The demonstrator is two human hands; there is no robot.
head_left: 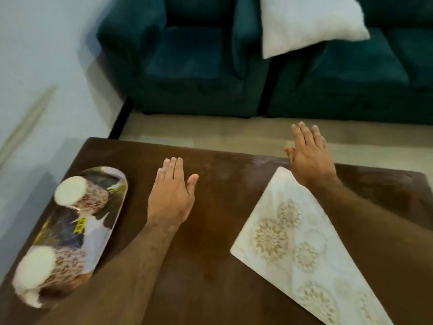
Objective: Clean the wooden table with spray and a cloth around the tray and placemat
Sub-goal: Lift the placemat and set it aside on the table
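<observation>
Table: a dark brown wooden table (210, 242) fills the lower part of the view; its far edge runs across the middle, and its far left corner sits near the wall.
Table surface: a pale, dull streak shows along the far edge, just beyond the placemat's far corner.
Room: a teal sofa (199, 66) stands beyond the table across a strip of light floor (210, 130); a white cushion (309, 22) leans on it; a pale wall (42, 55) rises on the left.
Tray: an oblong printed tray (93, 231) lies on the table's left side, long axis running from the near left toward the far right, far end pointing at the sofa.
Cups: two patterned cups (82, 195) stand on the tray, one at each end; the near one is blurred.
Placemat: a cream placemat (293, 242) with gold medallions lies on the right side, turned diagonally, one corner pointing to the far edge, long axis running toward the near right and out of view.
Left hand: the left hand (172, 198) is palm down over bare wood between tray and placemat, fingers straight and together, thumb out, holding nothing.
Right hand: the right hand (309, 158) is palm down by the placemat's far corner, fingers straight and slightly spread past the table's far edge, holding nothing; the forearm crosses the placemat.
Contact: whether either palm touches the wood cannot be told.
</observation>
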